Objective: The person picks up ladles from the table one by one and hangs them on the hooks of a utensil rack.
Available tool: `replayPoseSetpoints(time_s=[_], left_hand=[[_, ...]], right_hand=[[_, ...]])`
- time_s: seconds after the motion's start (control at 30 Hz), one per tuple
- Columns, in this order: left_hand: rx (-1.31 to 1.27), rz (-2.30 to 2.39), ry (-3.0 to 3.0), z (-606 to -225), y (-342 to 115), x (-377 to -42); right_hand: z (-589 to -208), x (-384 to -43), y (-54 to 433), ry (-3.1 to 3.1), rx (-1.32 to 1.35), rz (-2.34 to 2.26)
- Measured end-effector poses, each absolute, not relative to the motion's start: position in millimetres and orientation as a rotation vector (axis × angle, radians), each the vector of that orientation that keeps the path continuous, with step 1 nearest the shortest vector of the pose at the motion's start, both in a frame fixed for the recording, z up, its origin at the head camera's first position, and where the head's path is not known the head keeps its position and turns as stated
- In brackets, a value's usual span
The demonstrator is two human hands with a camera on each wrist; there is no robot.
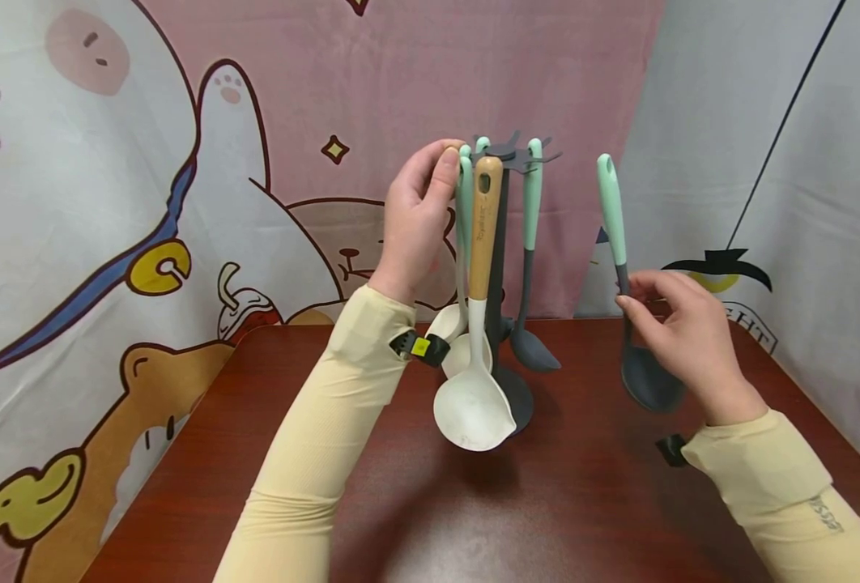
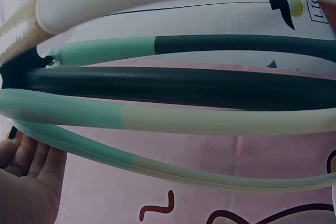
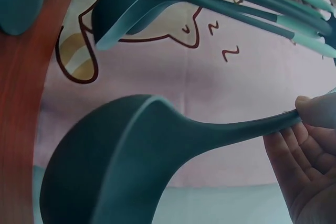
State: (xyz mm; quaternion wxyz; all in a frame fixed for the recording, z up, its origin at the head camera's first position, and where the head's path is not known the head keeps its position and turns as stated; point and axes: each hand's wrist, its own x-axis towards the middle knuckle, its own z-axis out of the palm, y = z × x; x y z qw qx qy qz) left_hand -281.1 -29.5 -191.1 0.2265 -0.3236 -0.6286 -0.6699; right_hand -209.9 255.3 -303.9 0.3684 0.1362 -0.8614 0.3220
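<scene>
A dark utensil rack (image 1: 500, 243) with a hooked top stands on the table. My left hand (image 1: 417, 212) is at its upper left, thumb and fingertips pinching the top end of a mint-handled white utensil (image 2: 94, 148) by its hook. In front hangs a white ladle (image 1: 474, 409) with a wooden handle; another mint-handled white utensil (image 2: 79, 109) hangs close by. A dark grey ladle (image 1: 534, 350) with a mint handle hangs at the right. Apart from the rack, my right hand (image 1: 685, 336) pinches the neck of another dark grey, mint-handled ladle (image 3: 136, 150), bowl downward.
The reddish-brown table (image 1: 430, 518) spreads beneath the rack. A cartoon-printed cloth (image 1: 313, 97) hangs behind it, with a pale cloth (image 1: 751, 121) at the right. The rack's round base (image 1: 519, 397) is partly hidden by the white ladle.
</scene>
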Motion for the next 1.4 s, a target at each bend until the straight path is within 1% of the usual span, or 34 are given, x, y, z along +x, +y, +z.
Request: replayPoseSetpoints(time_s=[0.7,1.4], left_hand=[[-0.878,-1.856,-1.742,-191.0,-29.4,-281.7],[-0.888,-1.832,-1.748,-190.9,-29.5,-280.5]], right_hand=[[-288.0,-202.7,230.8,-2.096,0.475,0.885],[-289.1,-203.4,218.6,-2.096,0.513,0.918]])
